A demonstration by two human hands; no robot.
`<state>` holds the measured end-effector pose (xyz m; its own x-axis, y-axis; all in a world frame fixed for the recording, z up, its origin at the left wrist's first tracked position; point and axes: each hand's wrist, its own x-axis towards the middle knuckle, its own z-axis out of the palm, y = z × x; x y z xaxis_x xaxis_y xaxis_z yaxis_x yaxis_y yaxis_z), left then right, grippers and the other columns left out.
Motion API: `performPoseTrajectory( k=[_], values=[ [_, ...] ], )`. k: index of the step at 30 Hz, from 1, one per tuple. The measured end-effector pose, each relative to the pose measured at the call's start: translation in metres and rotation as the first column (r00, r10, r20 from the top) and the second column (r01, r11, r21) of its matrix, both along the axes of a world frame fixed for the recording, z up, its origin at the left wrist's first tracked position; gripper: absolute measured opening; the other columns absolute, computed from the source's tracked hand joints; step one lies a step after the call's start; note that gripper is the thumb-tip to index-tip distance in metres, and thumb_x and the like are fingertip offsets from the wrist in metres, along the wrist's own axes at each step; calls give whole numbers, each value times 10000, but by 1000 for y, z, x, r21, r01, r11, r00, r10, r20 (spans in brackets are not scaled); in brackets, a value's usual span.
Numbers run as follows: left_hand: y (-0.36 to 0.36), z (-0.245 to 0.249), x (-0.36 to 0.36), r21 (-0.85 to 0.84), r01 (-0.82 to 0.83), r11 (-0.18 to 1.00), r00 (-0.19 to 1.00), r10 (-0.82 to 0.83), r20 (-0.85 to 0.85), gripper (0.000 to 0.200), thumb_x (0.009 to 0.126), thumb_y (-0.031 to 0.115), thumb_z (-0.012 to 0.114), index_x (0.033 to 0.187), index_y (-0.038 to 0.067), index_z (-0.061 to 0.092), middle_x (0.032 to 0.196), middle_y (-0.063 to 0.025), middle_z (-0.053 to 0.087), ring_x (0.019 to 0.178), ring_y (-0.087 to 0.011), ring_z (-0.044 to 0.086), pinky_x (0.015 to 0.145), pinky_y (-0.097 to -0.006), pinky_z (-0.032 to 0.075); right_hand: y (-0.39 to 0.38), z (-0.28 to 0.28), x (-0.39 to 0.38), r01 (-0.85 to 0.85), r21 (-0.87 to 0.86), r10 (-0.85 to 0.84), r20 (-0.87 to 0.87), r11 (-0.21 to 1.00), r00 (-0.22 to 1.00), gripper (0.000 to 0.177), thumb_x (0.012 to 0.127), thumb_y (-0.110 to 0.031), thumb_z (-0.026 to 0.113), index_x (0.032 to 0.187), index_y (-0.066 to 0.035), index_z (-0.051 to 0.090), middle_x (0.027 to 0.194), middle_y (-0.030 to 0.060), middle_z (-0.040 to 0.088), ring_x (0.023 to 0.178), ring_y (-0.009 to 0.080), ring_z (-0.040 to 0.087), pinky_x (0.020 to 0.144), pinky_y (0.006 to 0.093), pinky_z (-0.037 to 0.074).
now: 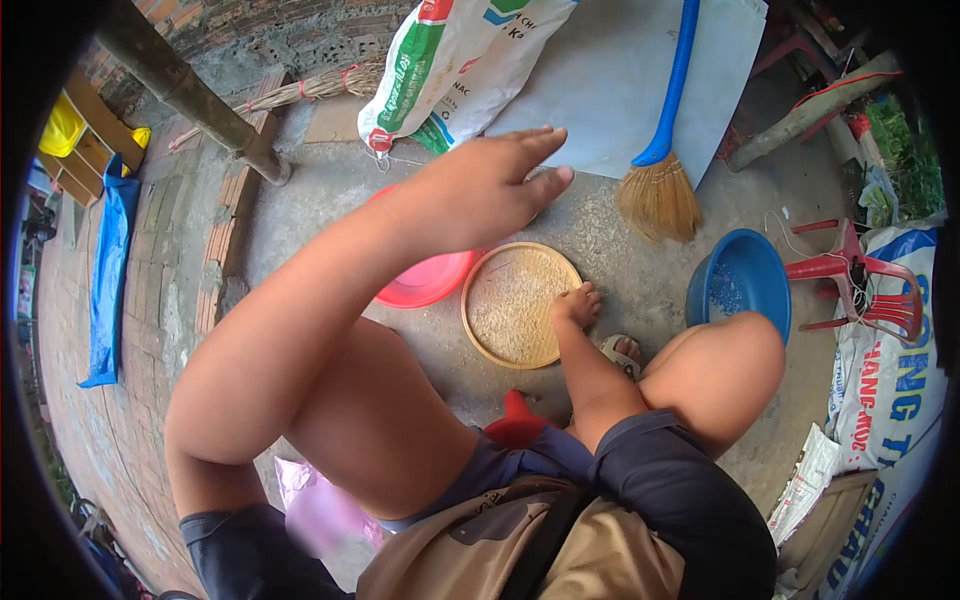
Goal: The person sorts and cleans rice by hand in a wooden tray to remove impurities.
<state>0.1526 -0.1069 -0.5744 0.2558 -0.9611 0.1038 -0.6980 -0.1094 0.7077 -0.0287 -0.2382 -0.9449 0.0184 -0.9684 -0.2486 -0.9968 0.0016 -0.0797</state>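
My left hand (515, 180) is raised over the scene, its fingers stretched out and the thumb apart, with nothing seen in it. Below it, a round woven winnowing tray (472, 325) holds a thin layer of pale grains. The right rim of the tray is in the grip of my right hand (577, 303), whose fingers curl over the edge. Partly hidden behind my left forearm is a pink-red basin (425, 285) to the left of the tray. Scattered pale grains lie on the concrete floor beyond the tray.
A blue basin (740, 275) and a red plastic stool (860, 275) stand at right. Farther back are a blue-handled broom (660, 195), a grey sheet (590, 100) and a printed white sack (465, 70). A bamboo post (195, 90) rises at left. Something red (515, 425) lies between my legs.
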Motion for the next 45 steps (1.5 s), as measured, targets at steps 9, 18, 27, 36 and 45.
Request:
performPoseTrajectory(
  k=[9,18,27,36,45],
  values=[
    [-20,-76,5,542,318,778,707,-575,411,367,866,242,520,1167,41,580,1162,-166,597,1091,-307,563,907,-420,458,-32,-46,-19,9,12,-12,236,1000,972,282,830,-216,571,1082,-90,562,1171,163,508,1095,351,485,909,448,425],
    [-90,-313,-39,332,-238,913,969,199,148,342,849,197,492,1160,73,558,1095,-184,602,1032,-329,580,866,-450,467,-32,-36,-16,160,37,-161,397,987,904,287,777,-259,648,996,-78,608,1008,172,610,1002,346,544,871,429,431],
    [-29,-382,-70,272,-673,688,727,684,68,553,830,160,477,1366,94,360,1399,-182,377,1252,-348,405,1024,-437,354,-28,-65,-29,31,-208,77,493,978,867,271,772,-239,646,973,-63,599,1002,154,603,988,348,526,903,429,393],
    [-20,-431,-55,321,-670,669,709,705,10,535,882,200,432,1390,82,313,1392,-192,381,1250,-352,407,1021,-444,349,-23,-54,-22,75,-215,32,455,974,890,306,792,-306,654,984,-76,588,1008,148,593,999,339,530,869,431,412],
    [-22,-436,-54,308,-687,658,696,718,18,455,877,162,446,1318,54,412,1367,-139,428,1255,-308,412,1034,-426,335,-20,-45,-16,60,-180,10,365,982,931,444,783,-442,636,1041,-87,568,1058,139,575,1033,338,514,871,452,417]
  ],
)
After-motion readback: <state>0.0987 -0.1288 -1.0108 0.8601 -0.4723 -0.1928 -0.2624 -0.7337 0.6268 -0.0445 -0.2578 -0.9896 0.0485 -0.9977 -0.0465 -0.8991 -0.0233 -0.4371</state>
